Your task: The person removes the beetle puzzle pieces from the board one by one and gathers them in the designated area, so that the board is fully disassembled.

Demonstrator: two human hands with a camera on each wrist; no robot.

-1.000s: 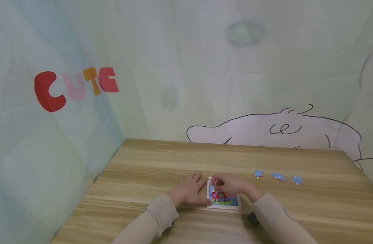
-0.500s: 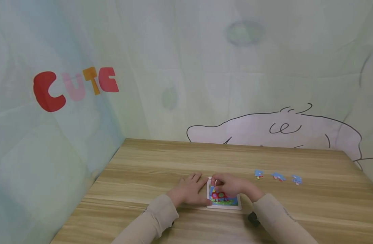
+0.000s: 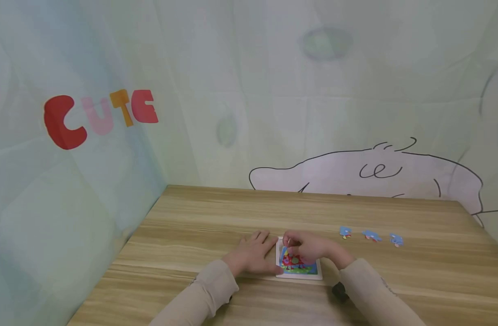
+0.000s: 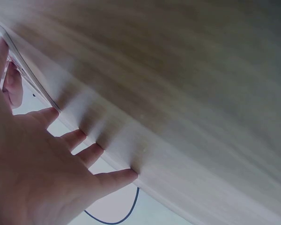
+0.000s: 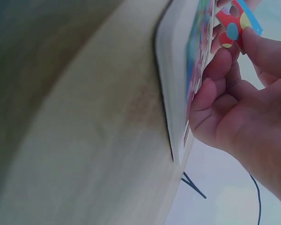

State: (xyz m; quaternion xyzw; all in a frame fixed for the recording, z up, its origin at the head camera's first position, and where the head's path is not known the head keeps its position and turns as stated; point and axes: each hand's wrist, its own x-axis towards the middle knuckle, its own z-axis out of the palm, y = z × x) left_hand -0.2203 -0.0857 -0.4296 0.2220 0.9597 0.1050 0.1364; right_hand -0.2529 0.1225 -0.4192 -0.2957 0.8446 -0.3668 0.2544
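Observation:
A small jigsaw puzzle in a white-bordered tray (image 3: 299, 277) lies on the table, its picture showing red spotted figures over green and blue. Above its left part my right hand (image 3: 308, 246) pinches a puzzle piece (image 5: 232, 31) between thumb and fingertips. That piece is red with blue and yellow patches, and it stands tilted over the tray in the right wrist view. My left hand (image 3: 253, 254) rests with spread, straight fingers on the table, the thumb at the tray's lower left corner and the index fingertip by its upper left edge. My right hand hides the tray's upper right.
Three loose blue puzzle pieces lie in a row beyond the right hand: one on the left (image 3: 345, 232), one in the middle (image 3: 371, 236), one on the right (image 3: 396, 239). A black object (image 3: 339, 292) shows beneath the right wrist. Printed cloth walls border the wooden table (image 3: 192, 217).
The puzzle piece in my right hand has turned slightly, and that hand has shifted a little. My left hand and the loose pieces stay in place.

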